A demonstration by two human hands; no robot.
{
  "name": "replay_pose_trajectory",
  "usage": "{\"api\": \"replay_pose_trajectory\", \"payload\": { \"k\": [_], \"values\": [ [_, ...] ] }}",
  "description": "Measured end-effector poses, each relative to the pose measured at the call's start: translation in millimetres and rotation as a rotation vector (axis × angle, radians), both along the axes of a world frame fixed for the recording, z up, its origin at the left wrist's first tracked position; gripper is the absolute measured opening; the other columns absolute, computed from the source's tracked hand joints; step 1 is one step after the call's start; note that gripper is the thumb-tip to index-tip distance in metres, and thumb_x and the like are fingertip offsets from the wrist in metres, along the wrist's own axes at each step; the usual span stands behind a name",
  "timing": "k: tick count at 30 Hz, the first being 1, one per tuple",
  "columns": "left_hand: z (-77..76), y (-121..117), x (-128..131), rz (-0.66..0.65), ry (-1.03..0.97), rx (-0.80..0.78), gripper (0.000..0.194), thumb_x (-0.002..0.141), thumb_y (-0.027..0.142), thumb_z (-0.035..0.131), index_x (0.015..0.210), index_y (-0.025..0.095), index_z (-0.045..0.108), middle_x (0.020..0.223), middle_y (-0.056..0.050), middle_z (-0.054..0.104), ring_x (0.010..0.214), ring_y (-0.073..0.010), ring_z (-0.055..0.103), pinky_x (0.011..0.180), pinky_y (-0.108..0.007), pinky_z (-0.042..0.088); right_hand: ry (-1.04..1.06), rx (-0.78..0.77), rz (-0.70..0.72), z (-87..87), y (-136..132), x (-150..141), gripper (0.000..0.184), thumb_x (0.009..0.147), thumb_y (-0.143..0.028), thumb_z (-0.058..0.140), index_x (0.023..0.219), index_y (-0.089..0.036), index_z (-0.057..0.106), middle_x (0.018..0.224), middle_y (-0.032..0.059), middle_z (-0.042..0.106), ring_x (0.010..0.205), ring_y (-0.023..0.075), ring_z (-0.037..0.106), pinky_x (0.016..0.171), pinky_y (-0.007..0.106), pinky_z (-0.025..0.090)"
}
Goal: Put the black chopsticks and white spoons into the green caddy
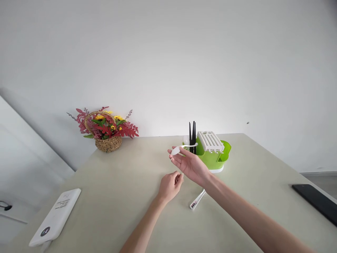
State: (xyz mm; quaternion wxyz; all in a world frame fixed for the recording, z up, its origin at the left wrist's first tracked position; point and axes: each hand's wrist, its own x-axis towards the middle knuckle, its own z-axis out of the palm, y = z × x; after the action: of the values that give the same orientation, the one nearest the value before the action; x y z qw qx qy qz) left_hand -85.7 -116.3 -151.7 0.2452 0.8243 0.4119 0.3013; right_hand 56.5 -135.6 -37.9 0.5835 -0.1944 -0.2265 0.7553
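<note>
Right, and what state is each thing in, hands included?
White round-bowled spoon: held up, tilted.
Right hand: palm up, gripping the spoon.
Left hand: curled, contents unclear.
Black slender chopsticks: standing upright.
Green plastic caddy: upright, white slotted rack on top.
White slim utensil: lying down, partly hidden.
Brown woven flower basket: upright, filled.
White rectangular power bank: flat, cable attached.
Black rectangular phone: flat, dark.

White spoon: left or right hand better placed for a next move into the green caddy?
Right, I'd say. The right hand already holds the white spoon, right beside the green caddy. The left hand is lower and farther from it, fingers curled.
</note>
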Motion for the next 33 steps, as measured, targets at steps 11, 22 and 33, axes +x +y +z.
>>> {"api": "replay_pose_trajectory", "payload": {
  "k": [11,22,33],
  "values": [
    [-1.6,0,1,-0.006,0.047,0.029,0.031,0.102,0.033,0.046,0.077,0.022,0.06,0.069,-0.001,0.07,0.058,-0.0144,0.06,0.058,-0.025,0.035,0.231,-0.086,-0.18,-2.7,16,-9,0.021,0.101,-0.014,0.053,0.119,-0.011,0.063,0.119,0.017,0.075,0.109,0.0195,0.075,0.096,0.031,0.063],
    [-1.1,0,3,-0.003,0.05,-0.002,0.033,0.103,0.036,0.046,0.078,0.022,0.063,0.073,-0.002,0.073,0.058,-0.0143,0.062,0.06,-0.025,0.038,0.328,-0.167,-0.202,-6.2,30,-4,0.033,0.102,-0.011,0.044,0.133,-0.012,0.056,0.115,0.012,0.076,0.08,0.0118,0.075,0.074,0.021,0.066],
    [-2.3,1,2,-0.007,0.052,0.004,0.033,0.102,0.037,0.046,0.08,0.022,0.064,0.07,-0.002,0.071,0.057,-0.0144,0.06,0.059,-0.025,0.037,0.323,-0.208,-0.184,-7.7,37,-6,0.03,0.105,-0.021,0.037,0.122,-0.019,0.062,0.101,0.0054,0.076,0.062,0.0086,0.066,0.058,0.016,0.061]
  ]
}}
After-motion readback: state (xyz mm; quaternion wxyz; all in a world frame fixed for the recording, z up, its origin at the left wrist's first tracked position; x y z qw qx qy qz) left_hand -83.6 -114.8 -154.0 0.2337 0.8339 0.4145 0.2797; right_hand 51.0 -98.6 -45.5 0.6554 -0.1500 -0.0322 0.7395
